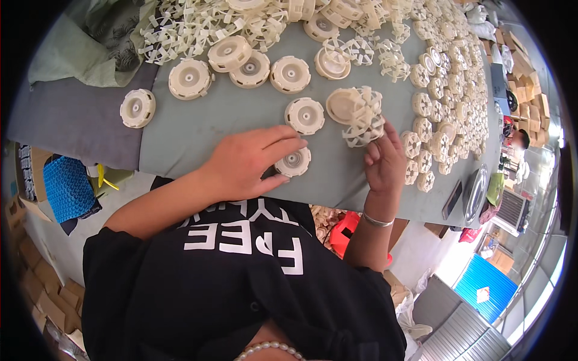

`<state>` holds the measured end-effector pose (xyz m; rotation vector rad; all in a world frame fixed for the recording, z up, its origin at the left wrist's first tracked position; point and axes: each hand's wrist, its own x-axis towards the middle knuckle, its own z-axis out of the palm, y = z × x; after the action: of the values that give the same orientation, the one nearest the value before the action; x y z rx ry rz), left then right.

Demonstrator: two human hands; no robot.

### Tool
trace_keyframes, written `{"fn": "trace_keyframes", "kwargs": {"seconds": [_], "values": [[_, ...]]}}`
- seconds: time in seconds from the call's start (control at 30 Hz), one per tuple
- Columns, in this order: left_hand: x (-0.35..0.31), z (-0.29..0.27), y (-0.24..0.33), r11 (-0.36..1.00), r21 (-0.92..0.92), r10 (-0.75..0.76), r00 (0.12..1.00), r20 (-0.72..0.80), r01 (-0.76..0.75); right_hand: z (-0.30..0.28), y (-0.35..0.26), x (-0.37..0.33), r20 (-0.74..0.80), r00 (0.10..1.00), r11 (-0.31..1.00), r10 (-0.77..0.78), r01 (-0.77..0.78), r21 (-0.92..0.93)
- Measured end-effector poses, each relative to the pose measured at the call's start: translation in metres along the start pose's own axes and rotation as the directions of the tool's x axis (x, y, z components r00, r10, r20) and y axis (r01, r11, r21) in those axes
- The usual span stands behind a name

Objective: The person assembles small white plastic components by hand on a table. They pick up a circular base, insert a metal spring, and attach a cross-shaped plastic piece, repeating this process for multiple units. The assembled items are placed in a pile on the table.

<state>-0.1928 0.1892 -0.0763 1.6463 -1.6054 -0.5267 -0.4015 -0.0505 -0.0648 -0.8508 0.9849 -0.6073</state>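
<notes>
My left hand (pixel 244 159) is curled at the table's near edge, thumb and fingers around a round cream plastic disc (pixel 295 162) with a raised centre. Just beyond its fingertips lies another disc of that kind (pixel 304 116). My right hand (pixel 386 157) pinches a pale, open-work plastic ring (pixel 365 120) with several bent prongs, held by its near side. Partly behind that ring shows a cream round cap (pixel 344 106). More cream discs lie farther off, among them one at the left (pixel 138 108) and one in the middle (pixel 290 74).
A heap of pale pronged rings (pixel 198 27) covers the far left of the grey-green tabletop (pixel 211 117). Many assembled round pieces (pixel 448 90) stand in rows along the right. A phone (pixel 452 200) and a round metal tray (pixel 475 194) lie at the right edge.
</notes>
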Motion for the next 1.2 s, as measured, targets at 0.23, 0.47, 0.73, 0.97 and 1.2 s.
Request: {"fn": "trace_keyframes", "kwargs": {"seconds": [0.23, 0.47, 0.73, 0.97, 1.2], "values": [[0.000, 0.003, -0.002, 1.000, 0.008, 0.006, 1.000, -0.029, -0.006, -0.001, -0.006, -0.009, 0.167, 0.871, 0.531, -0.462, 0.422, -0.735], [0.001, -0.001, -0.004, 1.000, 0.012, 0.022, 0.999, -0.031, -0.022, 0.017, -0.053, 0.027, 0.246, 0.895, 0.242, -0.373, 0.350, -0.905], [-0.006, 0.003, -0.004, 0.999, -0.016, -0.036, 0.998, -0.060, 0.035, 0.018, -0.032, -0.018, 0.603, 0.670, 0.323, -0.434, 0.740, -0.590], [-0.014, -0.015, 0.010, 0.877, -0.373, -0.283, 0.953, 0.112, 0.304, 0.055, 0.018, -0.067, 0.804, 0.536, 0.144, -0.257, 0.844, -0.516], [-0.014, -0.010, 0.007, 0.870, -0.402, -0.293, 0.955, 0.043, 0.285, 0.062, 0.036, -0.070, 0.826, 0.519, 0.096, -0.221, 0.854, -0.511]]}}
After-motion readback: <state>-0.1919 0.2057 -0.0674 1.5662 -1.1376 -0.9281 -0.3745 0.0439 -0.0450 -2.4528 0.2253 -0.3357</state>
